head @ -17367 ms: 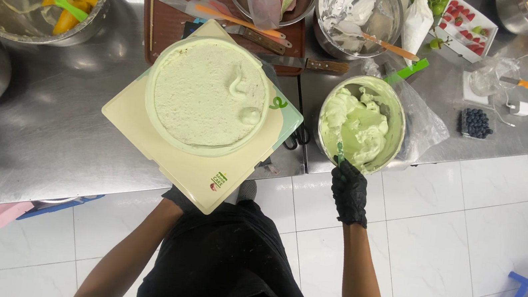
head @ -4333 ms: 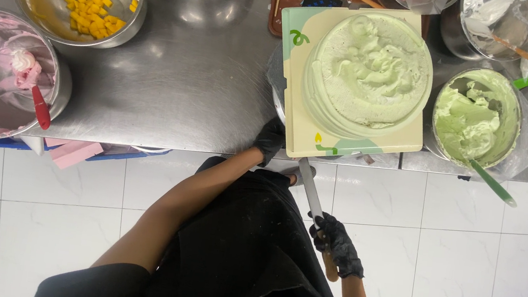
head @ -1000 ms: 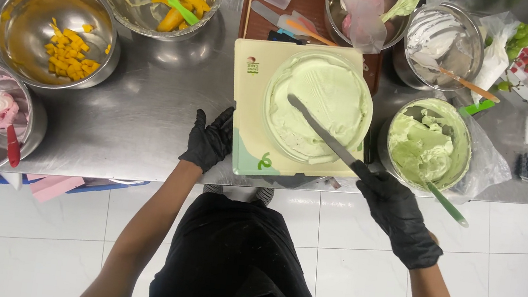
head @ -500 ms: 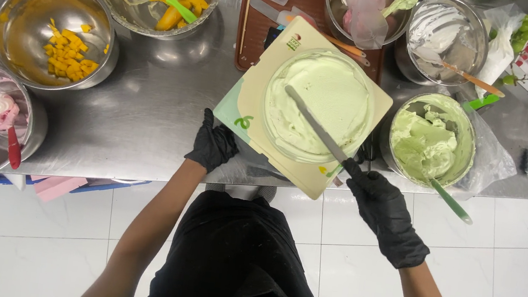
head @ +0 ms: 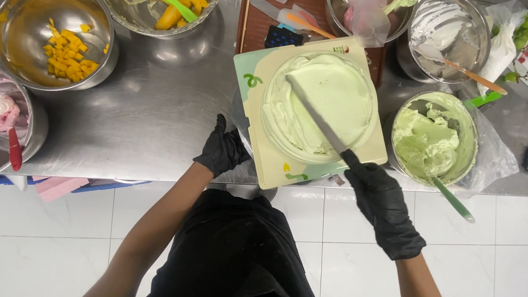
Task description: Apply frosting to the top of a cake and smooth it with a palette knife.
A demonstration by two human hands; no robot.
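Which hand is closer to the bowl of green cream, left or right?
Right. The right hand sits just left of the green cream bowl, holding the spatula. The left hand is across the cake board.

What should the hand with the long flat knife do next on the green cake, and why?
Probably sweep the spatula gently across the cake top. Its blade already lies flat over the green cream, held by the right hand, and the cream shows ridges near the rim. The left hand rests at the square board edge, placed to turn it a little as the blade smooths.
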